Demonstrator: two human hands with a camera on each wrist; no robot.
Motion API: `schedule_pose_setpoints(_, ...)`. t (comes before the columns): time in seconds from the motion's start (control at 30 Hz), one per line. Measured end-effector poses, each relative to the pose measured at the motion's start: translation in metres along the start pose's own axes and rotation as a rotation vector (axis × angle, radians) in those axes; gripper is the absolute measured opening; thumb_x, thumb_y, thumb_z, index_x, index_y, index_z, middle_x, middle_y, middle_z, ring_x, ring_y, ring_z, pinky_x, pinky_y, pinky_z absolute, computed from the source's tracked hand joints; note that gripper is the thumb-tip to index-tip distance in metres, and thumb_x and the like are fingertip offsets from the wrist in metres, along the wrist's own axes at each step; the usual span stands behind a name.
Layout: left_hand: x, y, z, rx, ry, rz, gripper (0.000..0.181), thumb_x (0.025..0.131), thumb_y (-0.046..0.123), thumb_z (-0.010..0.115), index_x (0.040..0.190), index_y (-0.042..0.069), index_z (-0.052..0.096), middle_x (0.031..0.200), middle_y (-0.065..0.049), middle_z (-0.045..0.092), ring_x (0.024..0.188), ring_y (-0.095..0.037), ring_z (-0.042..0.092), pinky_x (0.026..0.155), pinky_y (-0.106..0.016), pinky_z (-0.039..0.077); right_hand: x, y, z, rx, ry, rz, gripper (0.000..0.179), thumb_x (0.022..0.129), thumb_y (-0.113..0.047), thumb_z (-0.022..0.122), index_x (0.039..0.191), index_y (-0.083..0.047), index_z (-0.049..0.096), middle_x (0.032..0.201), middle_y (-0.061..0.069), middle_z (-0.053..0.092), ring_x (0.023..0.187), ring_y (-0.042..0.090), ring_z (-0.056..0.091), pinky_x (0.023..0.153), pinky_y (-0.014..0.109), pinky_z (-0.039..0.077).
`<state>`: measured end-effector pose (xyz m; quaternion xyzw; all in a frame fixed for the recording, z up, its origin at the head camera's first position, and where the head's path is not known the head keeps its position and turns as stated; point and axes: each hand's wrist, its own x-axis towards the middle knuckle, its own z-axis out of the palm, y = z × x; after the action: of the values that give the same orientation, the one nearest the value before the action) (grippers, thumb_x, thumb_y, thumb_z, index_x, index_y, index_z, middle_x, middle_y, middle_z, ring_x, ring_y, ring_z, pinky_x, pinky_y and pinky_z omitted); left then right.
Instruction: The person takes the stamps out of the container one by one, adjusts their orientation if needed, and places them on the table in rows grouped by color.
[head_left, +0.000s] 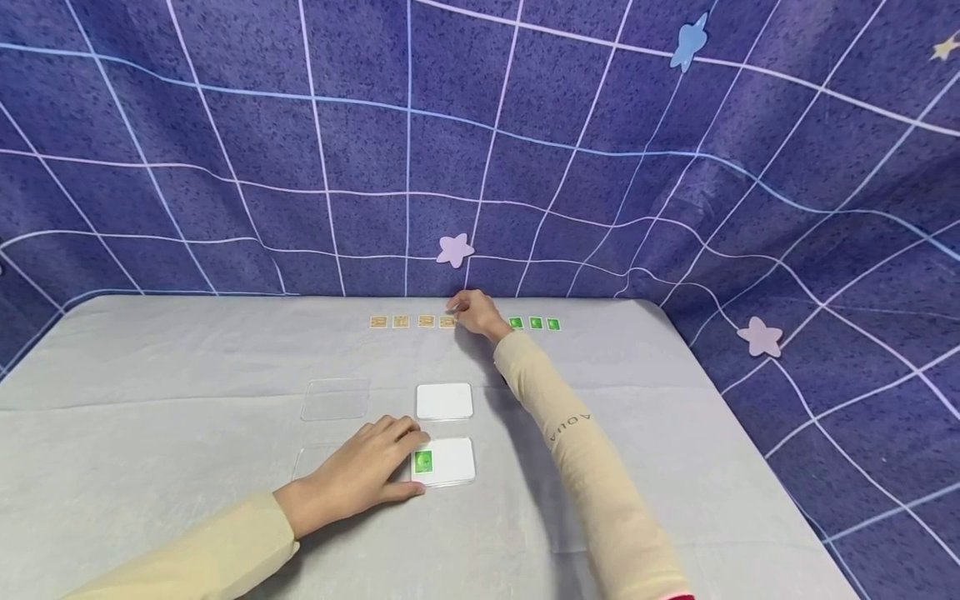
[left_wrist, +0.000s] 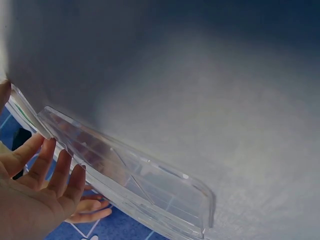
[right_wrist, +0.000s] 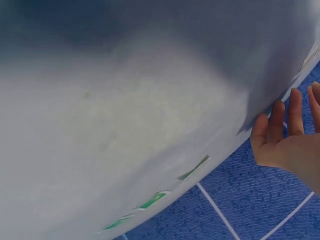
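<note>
My left hand (head_left: 360, 467) spans the left end of the nearer white rectangular case (head_left: 453, 462), with thumb and fingers at opposite edges. A small green picture stamp (head_left: 423, 462) lies on the case's left part. Far across the table, my right hand (head_left: 478, 313) reaches down to the right end of a row of orange stamps (head_left: 401, 322). Its fingertips are right at the last orange stamp (head_left: 447, 322) and partly overlap it in the head view. The right wrist view shows its fingers (right_wrist: 276, 122) slightly bent and spread.
Several green stamps (head_left: 536, 322) lie right of my right hand. A second white case (head_left: 444, 402) sits beyond the nearer one. To their left are a clear lid (head_left: 335, 399) and another clear lid (head_left: 309, 460), partly behind my left hand. A blue curtain (head_left: 360, 167) hangs behind the table.
</note>
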<state>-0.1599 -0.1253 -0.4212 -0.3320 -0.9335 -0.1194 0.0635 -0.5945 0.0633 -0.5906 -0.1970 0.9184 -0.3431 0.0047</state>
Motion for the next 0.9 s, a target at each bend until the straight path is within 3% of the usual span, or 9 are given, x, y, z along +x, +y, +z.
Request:
schedule_pose_setpoints(0.1,0.000,0.000,0.000,0.002,-0.001,-0.002,0.057,0.076,0.048,0.067,0.117,0.010,0.056,0.114,-0.002,0.052,0.098,-0.017,0.050,0.079,-0.035,0.045,-0.014,-0.015,-0.008,-0.022,0.011,0.000,0.025,0.074,-0.013,0.068,0.089,-0.032,0.065,0.083,-0.010,0.066,0.078,0.007,0.060,0.069,0.023,0.047)
schedule_pose_setpoints(0.17,0.000,0.000,0.000,0.002,-0.002,-0.003,0.057,0.076,0.048,0.067,0.117,0.010,0.056,0.114,-0.002,0.052,0.098,-0.017,0.050,0.079,-0.035,0.045,-0.038,-0.046,-0.024,-0.035,0.001,0.009,0.023,0.075,-0.009,0.066,0.094,-0.024,0.066,0.086,-0.004,0.067,0.081,0.011,0.062,0.072,0.025,0.048)
schedule_pose_setpoints(0.4,0.000,0.000,-0.001,-0.005,-0.006,-0.007,0.057,0.076,0.048,0.067,0.118,0.009,0.056,0.115,-0.003,0.052,0.100,-0.018,0.050,0.081,-0.037,0.045,-0.106,-0.116,-0.073,0.026,0.016,-0.138,0.024,0.071,-0.003,0.057,0.084,-0.022,0.064,0.076,-0.005,0.063,0.069,0.006,0.057,0.064,0.016,0.044)
schedule_pose_setpoints(0.6,0.000,0.000,-0.001,-0.005,-0.006,-0.005,0.058,0.076,0.048,0.068,0.118,0.009,0.056,0.115,-0.003,0.052,0.100,-0.018,0.050,0.081,-0.037,0.046,-0.167,-0.196,-0.115,0.030,-0.083,0.006,0.023,0.081,0.003,0.055,0.102,-0.003,0.064,0.099,0.014,0.066,0.094,0.025,0.060,0.085,0.030,0.046)
schedule_pose_setpoints(0.77,0.000,0.000,0.000,0.000,-0.007,-0.002,0.058,0.076,0.048,0.068,0.118,0.010,0.056,0.114,-0.003,0.052,0.099,-0.018,0.050,0.080,-0.037,0.046,-0.188,-0.211,-0.116,0.064,-0.041,-0.034,0.021,0.082,0.007,0.055,0.103,0.008,0.060,0.101,0.024,0.063,0.098,0.033,0.058,0.090,0.037,0.043)
schedule_pose_setpoints(0.9,0.000,0.000,0.000,-0.001,-0.003,-0.001,0.058,0.076,0.048,0.068,0.118,0.010,0.056,0.114,-0.003,0.052,0.098,-0.018,0.050,0.079,-0.036,0.046,-0.199,-0.212,-0.117,0.031,-0.042,-0.068,0.023,0.082,0.007,0.055,0.104,0.009,0.059,0.103,0.024,0.063,0.100,0.032,0.057,0.093,0.039,0.043)
